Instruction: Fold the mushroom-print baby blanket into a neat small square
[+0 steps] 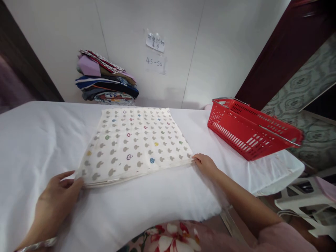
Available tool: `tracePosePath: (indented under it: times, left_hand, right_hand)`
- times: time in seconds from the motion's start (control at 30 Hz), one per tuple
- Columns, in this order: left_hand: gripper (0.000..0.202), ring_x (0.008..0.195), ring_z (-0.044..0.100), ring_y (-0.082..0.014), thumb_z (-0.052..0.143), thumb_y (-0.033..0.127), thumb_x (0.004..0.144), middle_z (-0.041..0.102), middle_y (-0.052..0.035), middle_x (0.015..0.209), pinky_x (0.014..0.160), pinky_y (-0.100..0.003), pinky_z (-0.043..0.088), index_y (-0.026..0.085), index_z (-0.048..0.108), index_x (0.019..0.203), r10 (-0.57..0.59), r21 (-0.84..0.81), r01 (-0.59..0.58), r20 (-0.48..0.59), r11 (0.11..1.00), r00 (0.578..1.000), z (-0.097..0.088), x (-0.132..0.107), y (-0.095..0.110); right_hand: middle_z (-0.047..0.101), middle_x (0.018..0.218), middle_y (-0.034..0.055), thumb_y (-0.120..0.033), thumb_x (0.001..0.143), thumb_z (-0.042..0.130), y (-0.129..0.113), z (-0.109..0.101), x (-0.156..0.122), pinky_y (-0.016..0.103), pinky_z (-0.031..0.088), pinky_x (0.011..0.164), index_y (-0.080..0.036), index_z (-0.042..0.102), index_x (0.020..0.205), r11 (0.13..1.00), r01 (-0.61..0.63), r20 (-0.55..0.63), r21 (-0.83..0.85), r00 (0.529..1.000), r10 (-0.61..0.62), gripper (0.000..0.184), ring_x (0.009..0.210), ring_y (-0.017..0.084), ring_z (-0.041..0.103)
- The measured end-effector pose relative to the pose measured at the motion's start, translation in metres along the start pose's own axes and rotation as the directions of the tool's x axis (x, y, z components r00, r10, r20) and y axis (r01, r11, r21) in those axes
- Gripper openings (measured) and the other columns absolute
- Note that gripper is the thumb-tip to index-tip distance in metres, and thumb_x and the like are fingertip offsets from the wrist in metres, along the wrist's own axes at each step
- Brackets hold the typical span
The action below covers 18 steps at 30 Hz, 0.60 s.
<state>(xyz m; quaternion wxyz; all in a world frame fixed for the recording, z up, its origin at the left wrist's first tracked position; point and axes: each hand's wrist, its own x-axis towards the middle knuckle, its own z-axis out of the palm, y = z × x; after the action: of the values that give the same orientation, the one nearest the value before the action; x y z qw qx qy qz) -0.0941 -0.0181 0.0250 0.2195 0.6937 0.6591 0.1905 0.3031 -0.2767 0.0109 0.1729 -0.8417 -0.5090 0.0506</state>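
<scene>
A cream cloth (136,140) printed with grey and coloured mushrooms lies flat in several layers on the white-covered table. At its near left corner my left hand (59,196) pinches the edge between thumb and fingers. My right hand (206,163) grips the near right corner, fingertips closed on the layered edge. The near edge runs between both hands, and its layers show there. Cloth hides some of the fingertips on each side.
A red plastic basket (236,129) with metal handles stands on the right of the table (147,199). Folded fabrics (107,80) are stacked at the back left against the wall. Handwritten paper notes (155,42) hang above. A white plastic stool (301,203) is at the lower right.
</scene>
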Motion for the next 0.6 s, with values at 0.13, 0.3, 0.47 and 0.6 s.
tracePosePath:
  times: [0.13, 0.3, 0.47, 0.6]
  left_hand:
    - [0.048, 0.070, 0.062, -0.0183, 0.048, 0.043, 0.073, 0.066, -0.0031, 0.092, 0.060, -0.027, 0.044, 0.020, 0.047, 0.116, -0.040, -0.024, 0.041, 0.052, 0.999, 0.998, -0.010, -0.012, 0.015]
    - [0.049, 0.064, 0.060, -0.0147, 0.049, 0.041, 0.074, 0.065, -0.0016, 0.089, 0.059, -0.024, 0.043, 0.019, 0.046, 0.118, -0.017, -0.070, 0.022, 0.067, 0.997, 0.998, -0.006, -0.011, 0.009]
    - [0.047, 0.070, 0.060, -0.0159, 0.048, 0.040, 0.075, 0.064, -0.0018, 0.087, 0.060, -0.024, 0.043, 0.018, 0.047, 0.116, 0.016, -0.112, -0.010, 0.054, 0.994, 0.998, -0.003, -0.010, 0.003]
    - [0.047, 0.067, 0.059, -0.0160, 0.048, 0.039, 0.074, 0.063, -0.0009, 0.082, 0.059, -0.025, 0.042, 0.019, 0.047, 0.116, 0.024, -0.142, -0.017, 0.051, 0.990, 0.998, -0.001, -0.011, 0.000]
  right_hand:
    - [0.055, 0.116, 0.0096, -0.010, 0.077, 0.045, -0.013, -0.005, -0.002, 0.036, 0.041, 0.088, -0.021, 0.063, 0.102, 0.981, 0.185, -0.041, -0.065, 0.981, -0.188, 0.032, 0.107, 0.023, 0.050]
    - [0.058, 0.114, 0.0075, -0.014, 0.084, 0.044, -0.060, 0.004, 0.007, 0.040, 0.041, 0.091, -0.023, 0.062, 0.103, 0.854, 0.507, -0.051, 0.118, 0.862, -0.505, 0.028, 0.106, 0.022, 0.051]
    - [0.060, 0.112, 0.0029, -0.021, 0.091, 0.036, -0.108, 0.023, 0.039, 0.038, 0.041, 0.094, -0.026, 0.057, 0.113, 0.725, 0.621, -0.002, 0.297, 0.760, -0.650, 0.030, 0.105, 0.019, 0.053]
    - [0.053, 0.126, 0.0013, -0.030, 0.093, 0.036, -0.114, 0.036, 0.077, 0.043, 0.027, 0.106, -0.029, 0.049, 0.125, 0.760, 0.600, 0.177, 0.250, 0.743, -0.645, 0.034, 0.123, 0.020, 0.041]
